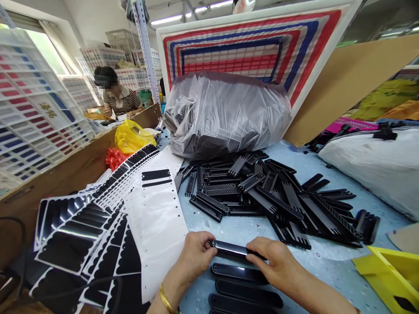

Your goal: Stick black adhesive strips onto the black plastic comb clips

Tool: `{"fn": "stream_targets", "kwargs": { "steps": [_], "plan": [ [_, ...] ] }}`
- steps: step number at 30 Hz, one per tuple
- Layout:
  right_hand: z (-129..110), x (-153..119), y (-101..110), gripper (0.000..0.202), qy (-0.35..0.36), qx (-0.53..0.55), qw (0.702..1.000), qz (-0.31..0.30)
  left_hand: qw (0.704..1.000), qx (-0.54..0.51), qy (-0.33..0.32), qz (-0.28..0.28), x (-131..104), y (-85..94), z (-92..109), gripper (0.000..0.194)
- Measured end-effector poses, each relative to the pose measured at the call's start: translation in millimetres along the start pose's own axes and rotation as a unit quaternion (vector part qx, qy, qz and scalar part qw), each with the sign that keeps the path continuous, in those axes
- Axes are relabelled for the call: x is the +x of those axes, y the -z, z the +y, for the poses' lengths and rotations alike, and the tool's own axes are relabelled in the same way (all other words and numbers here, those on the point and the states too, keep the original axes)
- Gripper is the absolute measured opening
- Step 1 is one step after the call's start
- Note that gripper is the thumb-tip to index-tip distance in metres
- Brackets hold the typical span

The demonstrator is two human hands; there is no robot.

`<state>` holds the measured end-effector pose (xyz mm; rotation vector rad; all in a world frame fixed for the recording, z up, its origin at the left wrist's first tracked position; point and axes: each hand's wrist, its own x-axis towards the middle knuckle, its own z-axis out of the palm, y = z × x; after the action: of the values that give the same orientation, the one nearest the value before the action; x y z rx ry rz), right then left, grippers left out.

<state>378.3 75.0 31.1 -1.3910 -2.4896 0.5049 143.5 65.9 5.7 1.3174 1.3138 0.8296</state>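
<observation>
Between my two hands lies a long, round-ended black plastic strip [230,249] with a glossy face and a small hole near its left end. The fingers of my left hand [198,252] pinch that left end. My right hand [274,257] grips the other end, covering much of it. Just below, several similar glossy black strips [247,292] lie in a row on the blue table. Left of my hands is a white backing sheet [159,218] with two black stickers [156,175] still stuck near its top.
Beyond my hands spreads a heap of black plastic pieces [262,192], with a bulging plastic bag [229,113] behind. Black sticker sheets [68,244] overlap at left. A yellow bin [386,272] stands at right. Across the partition sits a person [121,98] in stripes.
</observation>
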Motion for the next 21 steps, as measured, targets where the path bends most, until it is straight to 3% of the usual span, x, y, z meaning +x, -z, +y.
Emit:
{"fn": "stream_targets", "kwargs": {
  "steps": [13,21],
  "plan": [
    [-12.8,7.5,10.2,0.019,-0.031,-0.049,0.995,-0.078,1.0,0.013,-0.003,0.002,0.1,0.3,-0.6,0.025],
    [-16.9,9.7,11.2,0.017,-0.04,-0.069,0.993,-0.09,1.0,-0.001,-0.011,0.008,0.7,-0.8,-6.2,0.034]
  ]
}}
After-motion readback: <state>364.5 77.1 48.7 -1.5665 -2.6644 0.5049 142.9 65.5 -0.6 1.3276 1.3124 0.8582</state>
